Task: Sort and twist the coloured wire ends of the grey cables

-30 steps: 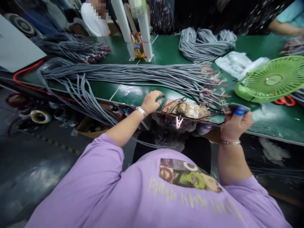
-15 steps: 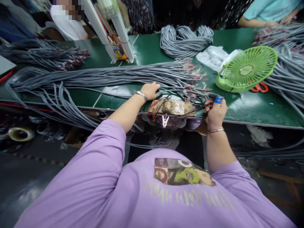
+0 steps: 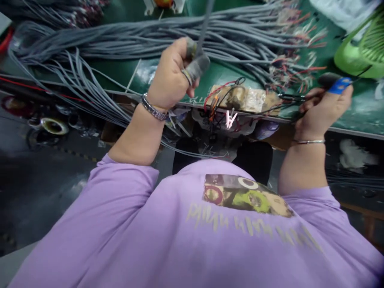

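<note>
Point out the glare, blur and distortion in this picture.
Head view: the left hand's fingers and the grey strand they pinch look soft, probably from motion; pale glare sits on the green tabletop left of that hand; the floor lies in shadow with dull shine; wide-angle stretch seems strongest near the edges, where the green fan is cut off.

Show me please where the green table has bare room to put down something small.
Bare green table shows to the right of the right hand, below the green fan. A smaller patch lies between the left hand, the grey cables and the wooden board. It is crowded at the wire ends and on the wooden board.
</note>
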The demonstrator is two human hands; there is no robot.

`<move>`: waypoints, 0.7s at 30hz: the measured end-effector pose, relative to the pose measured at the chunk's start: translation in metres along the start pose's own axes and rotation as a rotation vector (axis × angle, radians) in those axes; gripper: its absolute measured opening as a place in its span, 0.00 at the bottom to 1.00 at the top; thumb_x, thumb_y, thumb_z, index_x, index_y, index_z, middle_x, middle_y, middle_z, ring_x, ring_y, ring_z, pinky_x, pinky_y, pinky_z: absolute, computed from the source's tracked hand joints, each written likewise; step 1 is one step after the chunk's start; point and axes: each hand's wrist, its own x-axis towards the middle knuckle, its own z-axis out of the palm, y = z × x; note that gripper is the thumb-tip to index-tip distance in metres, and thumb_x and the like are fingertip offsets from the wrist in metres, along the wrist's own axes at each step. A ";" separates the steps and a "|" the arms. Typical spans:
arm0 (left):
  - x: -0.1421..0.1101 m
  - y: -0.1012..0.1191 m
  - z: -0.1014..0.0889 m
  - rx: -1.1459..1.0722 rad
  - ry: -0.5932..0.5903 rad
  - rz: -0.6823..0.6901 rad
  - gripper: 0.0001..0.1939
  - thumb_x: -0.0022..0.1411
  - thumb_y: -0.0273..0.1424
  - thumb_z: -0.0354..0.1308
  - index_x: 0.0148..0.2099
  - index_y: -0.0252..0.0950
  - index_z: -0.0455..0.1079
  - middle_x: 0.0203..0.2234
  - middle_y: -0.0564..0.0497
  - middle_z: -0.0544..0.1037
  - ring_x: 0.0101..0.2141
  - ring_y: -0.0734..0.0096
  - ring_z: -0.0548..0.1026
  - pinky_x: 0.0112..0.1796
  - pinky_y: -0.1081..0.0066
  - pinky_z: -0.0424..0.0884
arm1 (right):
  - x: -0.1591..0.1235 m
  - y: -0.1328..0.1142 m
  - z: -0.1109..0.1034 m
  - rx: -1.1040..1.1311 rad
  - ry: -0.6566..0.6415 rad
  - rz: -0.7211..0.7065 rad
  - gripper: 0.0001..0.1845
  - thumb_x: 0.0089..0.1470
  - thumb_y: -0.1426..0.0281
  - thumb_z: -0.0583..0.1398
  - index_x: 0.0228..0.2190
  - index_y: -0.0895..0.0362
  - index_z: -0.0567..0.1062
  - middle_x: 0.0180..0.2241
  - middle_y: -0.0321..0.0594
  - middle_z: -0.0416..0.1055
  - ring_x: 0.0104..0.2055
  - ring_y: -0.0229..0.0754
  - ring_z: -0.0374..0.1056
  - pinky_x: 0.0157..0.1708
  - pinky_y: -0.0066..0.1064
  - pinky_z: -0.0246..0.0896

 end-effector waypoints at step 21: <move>-0.171 -0.052 0.066 -0.527 -0.371 -0.718 0.24 0.60 0.54 0.58 0.32 0.36 0.62 0.14 0.61 0.64 0.11 0.85 0.54 0.14 0.79 0.48 | -0.094 -0.022 -0.023 -0.069 -0.327 0.183 0.18 0.63 0.53 0.55 0.33 0.56 0.69 0.23 0.34 0.70 0.13 0.28 0.51 0.13 0.25 0.40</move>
